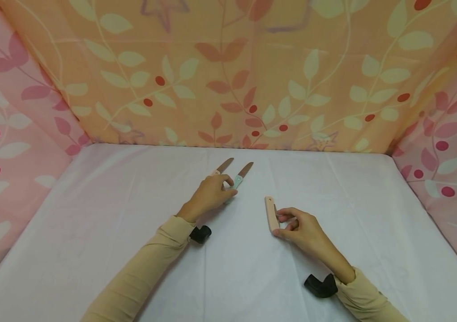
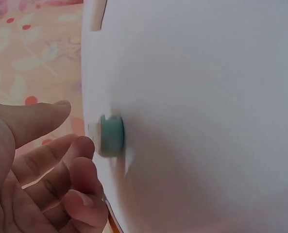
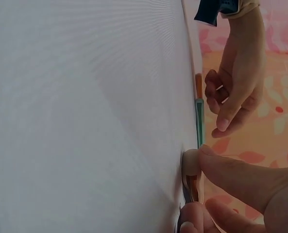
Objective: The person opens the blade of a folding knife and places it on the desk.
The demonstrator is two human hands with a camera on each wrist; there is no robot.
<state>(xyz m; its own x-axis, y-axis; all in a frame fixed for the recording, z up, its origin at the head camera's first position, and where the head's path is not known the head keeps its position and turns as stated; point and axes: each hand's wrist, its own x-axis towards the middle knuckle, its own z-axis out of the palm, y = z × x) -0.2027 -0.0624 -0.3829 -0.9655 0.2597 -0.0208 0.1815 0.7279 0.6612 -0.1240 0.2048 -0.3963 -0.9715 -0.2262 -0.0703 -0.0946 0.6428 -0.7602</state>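
Three small knives lie on the white worktop (image 1: pixel 131 250), and with the right hand (image 1: pixel 301 228) merely pinching the pink-handled knife (image 1: pixel 270 213) and the left hand (image 1: pixel 210 194) loosely curled against the mint-handled knife (image 1: pixel 239 176), either could slip.

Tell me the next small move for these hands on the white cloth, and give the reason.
Probably the right hand should lift the beige-handled knife and lay it beside the mint-handled knife and the pink-handled knife. Its fingers already pinch that handle, which lies apart from the other two, while the left hand rests on the pair lying side by side.
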